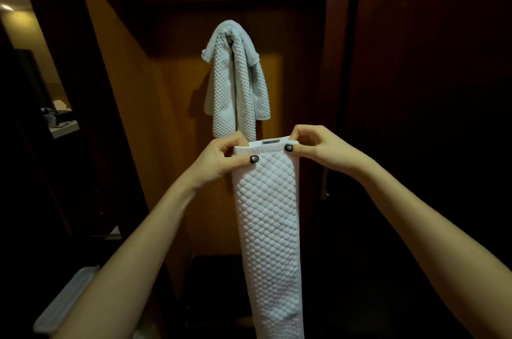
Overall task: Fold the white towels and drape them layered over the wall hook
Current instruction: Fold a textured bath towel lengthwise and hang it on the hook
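The folded white towel (270,227) is hanging nearest, a long narrow strip. The left hand (219,158) is pinching its top left corner and the right hand (318,148) its top right corner, thumbs in front. Beyond, a second white towel (235,81) is draping over the wall hook (229,38), on the wooden panel (177,117).

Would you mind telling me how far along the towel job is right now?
Done: one white towel already hangs draped over the wall hook. In hand: the left hand and right hand pinch the top corners of a second towel, folded into a narrow strip. Left: layering it over the first on the hook.
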